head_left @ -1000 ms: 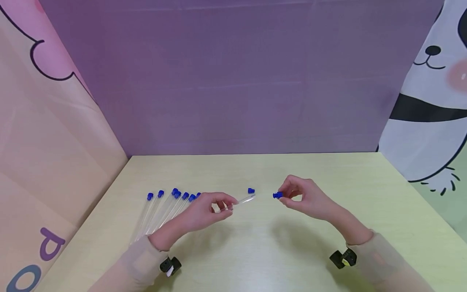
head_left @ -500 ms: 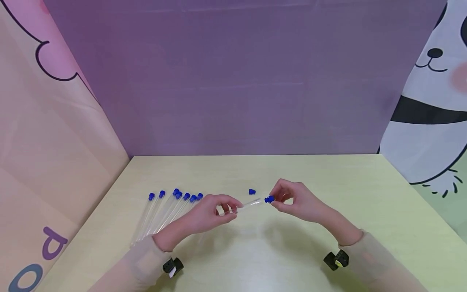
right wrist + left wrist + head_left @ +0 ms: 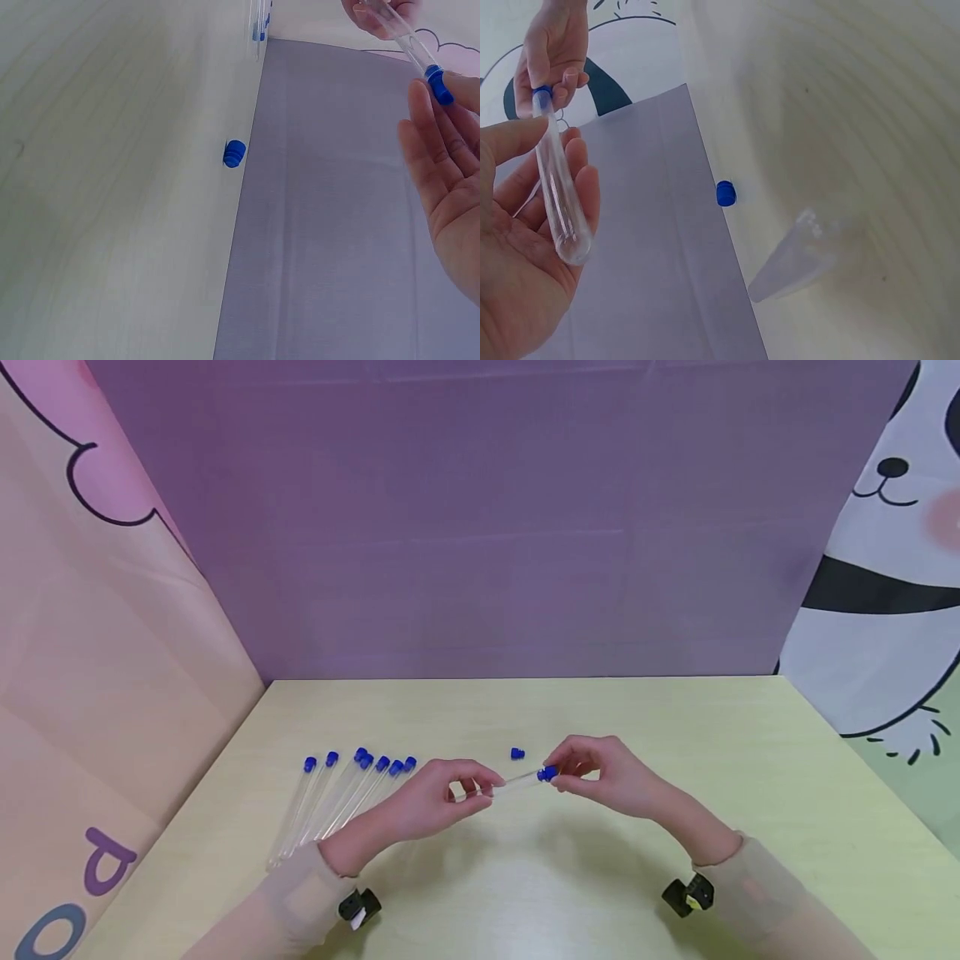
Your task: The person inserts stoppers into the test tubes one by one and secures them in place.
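Note:
My left hand (image 3: 450, 793) holds a clear test tube (image 3: 561, 195) between thumb and fingers, its rounded end toward my palm. The tube points right, tilted a little upward, above the table. At its mouth, my right hand (image 3: 615, 777) pinches a blue cap (image 3: 439, 84) between thumb and fingertips. In the right wrist view the cap meets the tube's end in line with it. A second blue cap (image 3: 517, 753) lies loose on the table just beyond the hands.
Several clear tubes with blue caps (image 3: 316, 802) lie side by side at the left, partly behind my left forearm. A purple backdrop (image 3: 480, 527) stands along the table's far edge. A pale see-through shape (image 3: 802, 259) shows over the table in the left wrist view.
My right hand has moved left with the blue cap, from apart to the tube's mouth. My left hand has shifted slightly right with the test tube.

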A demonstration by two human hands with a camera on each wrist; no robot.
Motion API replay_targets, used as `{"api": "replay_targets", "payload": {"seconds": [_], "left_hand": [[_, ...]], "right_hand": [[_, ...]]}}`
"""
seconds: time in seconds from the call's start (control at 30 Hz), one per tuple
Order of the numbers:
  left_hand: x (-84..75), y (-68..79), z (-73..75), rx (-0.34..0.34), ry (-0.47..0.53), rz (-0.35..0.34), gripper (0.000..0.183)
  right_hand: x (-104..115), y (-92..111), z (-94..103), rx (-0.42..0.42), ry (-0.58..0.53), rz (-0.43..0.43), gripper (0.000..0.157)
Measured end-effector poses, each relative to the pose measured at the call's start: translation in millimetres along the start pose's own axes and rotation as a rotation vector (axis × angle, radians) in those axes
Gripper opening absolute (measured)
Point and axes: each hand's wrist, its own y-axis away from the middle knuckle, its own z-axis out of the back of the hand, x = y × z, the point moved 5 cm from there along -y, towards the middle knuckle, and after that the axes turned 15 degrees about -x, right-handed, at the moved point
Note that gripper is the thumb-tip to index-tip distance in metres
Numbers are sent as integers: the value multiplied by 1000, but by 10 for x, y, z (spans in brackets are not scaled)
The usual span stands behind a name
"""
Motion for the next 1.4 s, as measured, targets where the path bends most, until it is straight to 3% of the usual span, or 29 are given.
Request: {"api": "replay_targets", "payload": {"seconds": [0.2,0.37,0.5,0.67,0.97,1.4], "left_hand": [[-48,4,-20,-47,-2,-56,19],[-119,15,-48,-90,-41,-172,19],[-157,22,-59,-113,-66,-220,18],[-169,27,-67,-121,-46,-225,17],[-204,35,-96,-142,35,-246,18],[-222,23,-71,-107,51,-220,18]], "right_hand": [[10,13,29,-9,-78,-50,18],[-4,34,30,-3,-253,-93,20],[-36,42,8,8,-356,-131,21],[-44,47,-1,1,-310,-161,20],[31,32,31,1,-290,-131,17],[107,47,57,18,-262,-94,17]]}}
